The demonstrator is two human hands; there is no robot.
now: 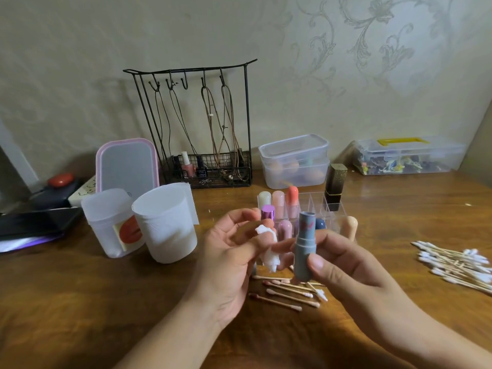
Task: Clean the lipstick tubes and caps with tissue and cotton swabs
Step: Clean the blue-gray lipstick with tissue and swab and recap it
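The right hand (343, 259) grips a grey-blue lipstick tube (304, 246) upright above the table (80, 302), thumb on its lower front and fingers curled behind; pink smears mark the tube's narrower top section. Just left of the tube, the left hand (229, 259) pinches a crumpled white tissue (267, 246) between thumb and fingers, and the tissue stands close to the tube, though whether they touch cannot be told. Below the tube, several used swabs (287, 294) with reddish tips lie loose on the table. Behind the tube stands a clear organizer (314, 206) holding lipsticks in pastel caps, with a black and gold lipstick (335, 186) at its right rear. Well right of the tube lies a heap of clean swabs (458, 267). Left of the tube stand two white tissue rolls (165, 222), one in a cloudy plastic holder. Farther behind the tube, by the wall, are a pink-framed mirror (127, 166), a black wire rack (202, 123) hung with cords, and stacked clear boxes (295, 161).
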